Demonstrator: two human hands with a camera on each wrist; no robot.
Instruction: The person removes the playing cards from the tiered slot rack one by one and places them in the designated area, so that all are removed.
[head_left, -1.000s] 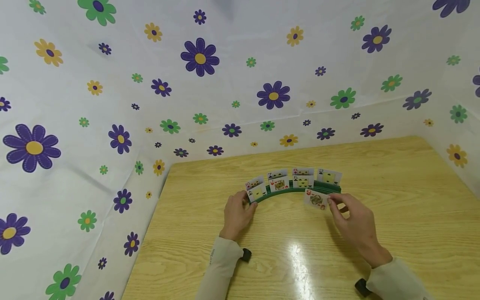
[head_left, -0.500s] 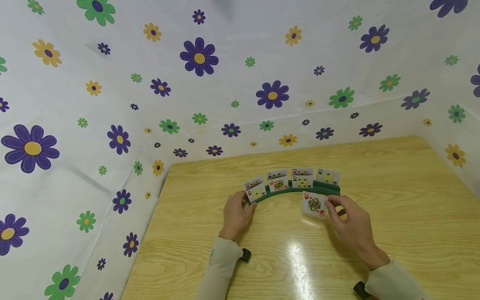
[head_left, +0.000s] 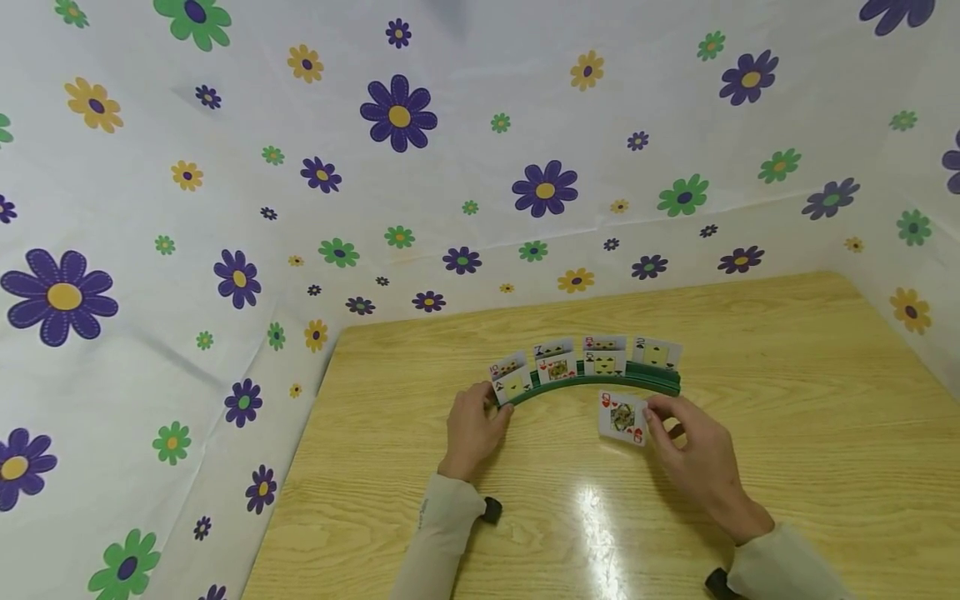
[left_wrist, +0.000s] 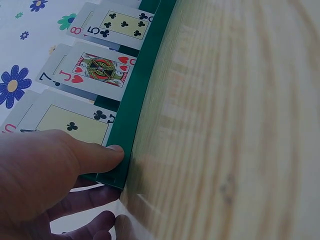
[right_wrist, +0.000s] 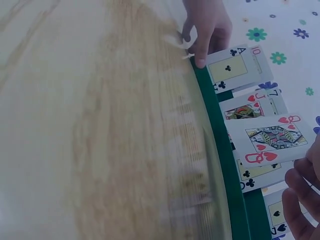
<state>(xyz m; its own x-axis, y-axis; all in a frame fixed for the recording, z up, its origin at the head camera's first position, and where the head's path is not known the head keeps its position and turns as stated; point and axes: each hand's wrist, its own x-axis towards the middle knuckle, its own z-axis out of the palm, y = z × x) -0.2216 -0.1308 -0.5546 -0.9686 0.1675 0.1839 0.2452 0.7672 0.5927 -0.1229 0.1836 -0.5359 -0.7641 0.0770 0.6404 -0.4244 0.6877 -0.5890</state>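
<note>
A curved green card holder [head_left: 654,379] stands on the table with playing cards upright in two rows. My left hand [head_left: 471,429] grips its left end, thumb on the front edge beside the ace of clubs [left_wrist: 72,117]. In the front row are also the jack of hearts [left_wrist: 100,69] and the five of clubs [left_wrist: 124,24], with a ten, a seven and an eight partly hidden behind. A two [head_left: 657,355] stands at the right end. My right hand [head_left: 699,454] pinches the queen of hearts [head_left: 622,417] by its right edge, face up, in front of the holder.
The light wooden table [head_left: 397,375] reaches back to a white flower-patterned sheet [head_left: 465,167] that hangs behind it and along both sides. A bright glare streak lies on the wood between the forearms.
My right hand has drawn the queen of hearts toward me and slightly left, away from the holder, with its face tilting more into view. My left hand stays on the holder's end.
</note>
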